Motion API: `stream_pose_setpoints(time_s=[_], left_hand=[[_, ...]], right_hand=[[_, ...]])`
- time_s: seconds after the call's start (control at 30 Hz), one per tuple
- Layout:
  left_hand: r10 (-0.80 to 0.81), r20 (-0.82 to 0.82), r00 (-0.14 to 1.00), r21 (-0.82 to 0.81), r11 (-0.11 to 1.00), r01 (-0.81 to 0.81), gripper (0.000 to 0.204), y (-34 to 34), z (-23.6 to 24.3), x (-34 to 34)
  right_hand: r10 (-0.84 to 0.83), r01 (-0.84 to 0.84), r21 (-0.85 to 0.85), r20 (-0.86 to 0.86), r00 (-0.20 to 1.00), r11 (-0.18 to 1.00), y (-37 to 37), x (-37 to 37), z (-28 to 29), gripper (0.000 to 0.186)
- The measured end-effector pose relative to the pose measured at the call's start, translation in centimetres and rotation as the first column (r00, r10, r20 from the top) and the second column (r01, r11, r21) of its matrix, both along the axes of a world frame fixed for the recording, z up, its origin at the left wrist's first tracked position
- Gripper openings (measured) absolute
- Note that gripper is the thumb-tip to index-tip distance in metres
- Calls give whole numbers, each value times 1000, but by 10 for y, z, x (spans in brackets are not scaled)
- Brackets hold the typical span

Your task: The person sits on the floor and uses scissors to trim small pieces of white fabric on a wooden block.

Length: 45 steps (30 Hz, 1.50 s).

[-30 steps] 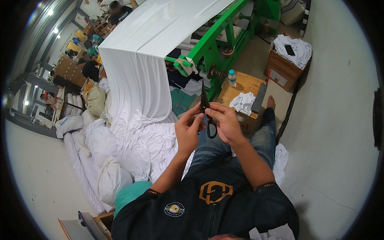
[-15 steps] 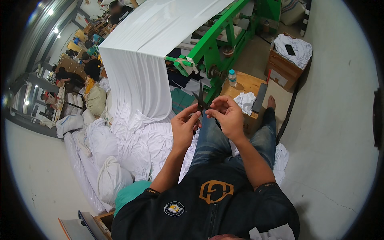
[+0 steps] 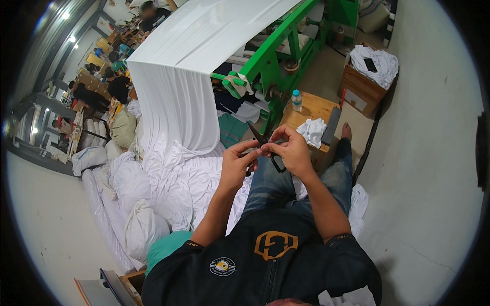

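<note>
A pair of dark scissors (image 3: 258,134) is in front of me, above my lap. Its pointed blades stick up past my fingers, and a black handle loop hangs below them. My left hand (image 3: 237,162) closes its fingertips on the scissors from the left. My right hand (image 3: 290,151) pinches at them near the pivot, and the two hands' fingertips meet there. Whether a small thing is also between the fingers I cannot make out. Beyond my hands, a white cloth (image 3: 176,102) drapes down from a green machine frame (image 3: 268,58).
White cloth (image 3: 178,188) lies heaped at the left beside stuffed white sacks (image 3: 145,229). A wooden table (image 3: 306,104) ahead carries a bottle (image 3: 296,100) and crumpled white cloth (image 3: 312,131). At the right stand a cardboard box (image 3: 360,89) and a pale wall (image 3: 423,153). Several people are at far left.
The scissors have turned: their blades now tilt up to the left, and a handle loop shows below my hands. My right fingers have moved in against the left ones.
</note>
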<state>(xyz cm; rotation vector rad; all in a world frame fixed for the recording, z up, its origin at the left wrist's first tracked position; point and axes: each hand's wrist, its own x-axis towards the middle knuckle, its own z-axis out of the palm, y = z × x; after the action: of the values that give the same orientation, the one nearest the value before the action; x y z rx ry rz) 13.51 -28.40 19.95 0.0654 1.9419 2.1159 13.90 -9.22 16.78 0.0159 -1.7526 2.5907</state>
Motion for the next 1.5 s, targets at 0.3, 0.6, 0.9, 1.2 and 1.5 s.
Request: stream_pose_setpoints(time_s=[0.3, 0.6, 0.9, 1.2, 1.5], left_hand=[[-7, 61, 998, 72, 997, 2, 20, -7, -7, -3], [65, 81, 995, 35, 997, -68, 26, -4, -10, -2], [143, 87, 986, 57, 987, -148, 29, -11, 0, -11], [-175, 182, 968, 89, 983, 161, 25, -38, 5, -20], [-68, 191, 979, 321, 947, 3, 39, -13, -14, -13]], right_hand=[[32, -36, -46, -72, 997, 998, -7, 0, -5, 35], [-23, 30, 113, -59, 998, 993, -18, 1, -6, 34], [146, -148, 52, 44, 988, 988, -7, 3, -3, 14], [47, 28, 560, -119, 992, 828, 16, 5, 13, 21], [51, -52, 37, 35, 998, 998, -2, -3, -11, 14]])
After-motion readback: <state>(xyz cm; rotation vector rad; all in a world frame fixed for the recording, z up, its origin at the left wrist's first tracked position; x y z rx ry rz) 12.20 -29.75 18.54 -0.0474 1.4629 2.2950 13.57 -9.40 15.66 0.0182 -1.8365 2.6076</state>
